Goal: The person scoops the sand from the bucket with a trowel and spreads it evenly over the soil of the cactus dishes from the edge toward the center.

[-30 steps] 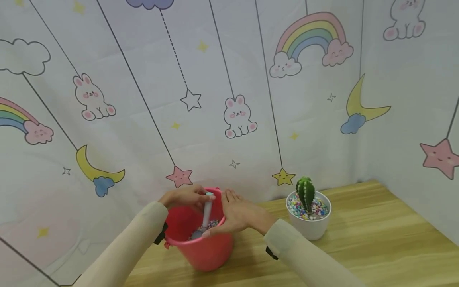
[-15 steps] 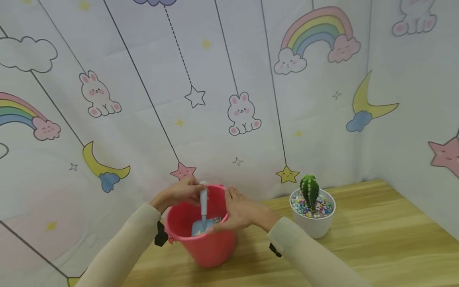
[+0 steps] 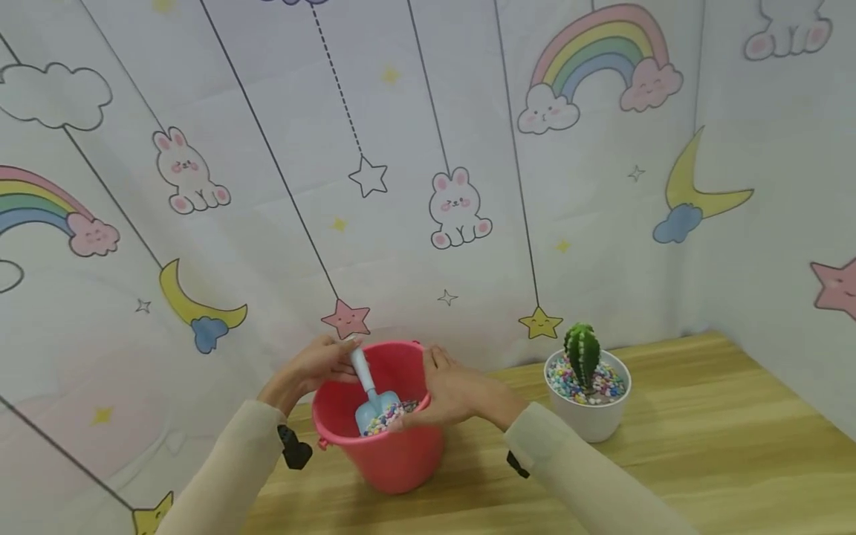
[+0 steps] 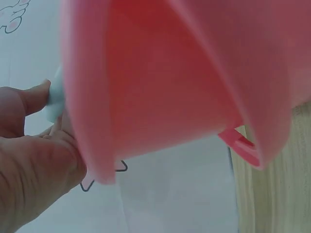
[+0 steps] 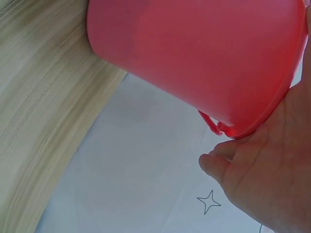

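My left hand [image 3: 310,369] grips the handle of a light blue toy shovel [image 3: 361,368], its thumb near the handle's top end. The shovel's blade slants down inside a red bucket [image 3: 397,464], carrying small multicoloured pebbles [image 3: 384,422]. My right hand [image 3: 458,390] rests along the bucket's right rim, fingers straight toward the back and thumb stretched over the front edge. In the right wrist view, the palm lies against the rim of the bucket [image 5: 194,58]. The bucket's wall [image 4: 170,97] hides most of the shovel in the left wrist view.
A green cactus [image 3: 582,355] stands in a white pot [image 3: 588,423] of coloured pebbles, right of the bucket. Both containers are on a wood-grain table [image 3: 709,423]. Behind it hangs a white cloth [image 3: 401,275] printed with rabbits, stars and rainbows.
The shovel has risen from upright and deep in the bucket; its handle now leans left and its blade shows pebbles. My left hand has moved left and up. The right hand stays on the rim.
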Demonstrator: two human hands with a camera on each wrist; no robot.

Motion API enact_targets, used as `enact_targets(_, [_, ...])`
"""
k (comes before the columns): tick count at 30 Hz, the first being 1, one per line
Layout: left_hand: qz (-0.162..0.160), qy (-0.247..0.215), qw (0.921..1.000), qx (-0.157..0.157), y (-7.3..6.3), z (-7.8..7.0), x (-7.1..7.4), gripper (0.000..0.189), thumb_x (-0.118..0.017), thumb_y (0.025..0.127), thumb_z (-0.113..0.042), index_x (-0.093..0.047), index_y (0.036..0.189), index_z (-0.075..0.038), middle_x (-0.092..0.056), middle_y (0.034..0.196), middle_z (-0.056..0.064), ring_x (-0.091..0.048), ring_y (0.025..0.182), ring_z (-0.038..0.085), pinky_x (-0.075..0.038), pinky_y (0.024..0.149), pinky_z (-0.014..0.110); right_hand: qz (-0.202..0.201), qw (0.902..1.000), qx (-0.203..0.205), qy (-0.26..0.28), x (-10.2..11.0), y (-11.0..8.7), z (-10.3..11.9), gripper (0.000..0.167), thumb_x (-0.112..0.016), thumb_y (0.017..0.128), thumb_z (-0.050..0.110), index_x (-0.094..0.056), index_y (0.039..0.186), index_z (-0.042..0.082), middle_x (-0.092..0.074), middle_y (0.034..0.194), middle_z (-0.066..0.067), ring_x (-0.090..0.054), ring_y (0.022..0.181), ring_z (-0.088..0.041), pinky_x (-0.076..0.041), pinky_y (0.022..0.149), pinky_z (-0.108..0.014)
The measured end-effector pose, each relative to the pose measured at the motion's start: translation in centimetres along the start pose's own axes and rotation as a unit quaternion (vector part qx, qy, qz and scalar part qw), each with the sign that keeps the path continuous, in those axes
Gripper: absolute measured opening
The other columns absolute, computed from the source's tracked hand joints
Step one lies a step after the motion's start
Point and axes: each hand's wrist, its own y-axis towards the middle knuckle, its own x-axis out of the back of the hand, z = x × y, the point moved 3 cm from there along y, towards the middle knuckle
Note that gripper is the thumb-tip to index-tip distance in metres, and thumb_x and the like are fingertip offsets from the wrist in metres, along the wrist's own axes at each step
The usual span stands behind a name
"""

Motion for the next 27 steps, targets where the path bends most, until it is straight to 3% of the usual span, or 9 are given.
enact_targets(7, [-0.017, -0.046, 0.9986, 0.019, -0.5, 1.1, 0.5, 0.049, -0.052, 0.112, -0.029, -0.059, 0.125, 0.017, -0.077, 0.084, 0.007, -0.08, 0.078, 0.019, -0.069, 0.075, 0.031, 0.023, 0.9994, 0.019, 0.017, 0.4, -0.1, -0.3, 0.143, -0.077, 0.069, 0.083, -0.003, 0.169, 0.014, -0.013, 0.177, -0.011, -0.023, 0.161, -0.033, -0.059, 0.109, -0.054])
enact_targets(13, [-0.046, -0.081, 0.995, 0.036, -0.6, 1.4, 0.9, 0.049, -0.053, 0.111, -0.031, -0.055, 0.133, 0.014, -0.077, 0.088, 0.006, -0.08, 0.081, 0.019, -0.069, 0.076, 0.031, 0.018, 0.9989, 0.023, 0.038, 0.4, 0.0, -0.3, 0.142, -0.077, 0.069, 0.082, -0.004, 0.169, 0.014, -0.015, 0.176, -0.012, -0.027, 0.157, -0.033, -0.061, 0.106, -0.053])
enact_targets(21, [-0.076, -0.153, 0.9844, 0.044, -1.2, 2.0, 1.5, 0.05, -0.054, 0.111, -0.032, -0.052, 0.135, 0.012, -0.077, 0.087, 0.007, -0.08, 0.08, 0.018, -0.069, 0.077, 0.032, 0.0, 0.9985, 0.037, 0.041, 0.3, 0.1, -0.3, 0.136, -0.078, 0.067, 0.083, -0.014, 0.165, 0.015, -0.035, 0.16, -0.008, -0.04, 0.144, -0.025, -0.066, 0.097, -0.045])
enact_targets(27, [-0.114, -0.202, 0.972, 0.036, -1.7, 2.7, 2.3, 0.052, -0.056, 0.11, -0.034, -0.049, 0.138, 0.009, -0.078, 0.089, 0.007, -0.081, 0.081, 0.018, -0.068, 0.076, 0.029, -0.001, 0.9985, 0.034, 0.043, 0.1, 0.2, -0.5, 0.139, -0.077, 0.067, 0.084, -0.011, 0.166, 0.013, -0.031, 0.164, -0.009, -0.038, 0.146, -0.026, -0.064, 0.101, -0.047])
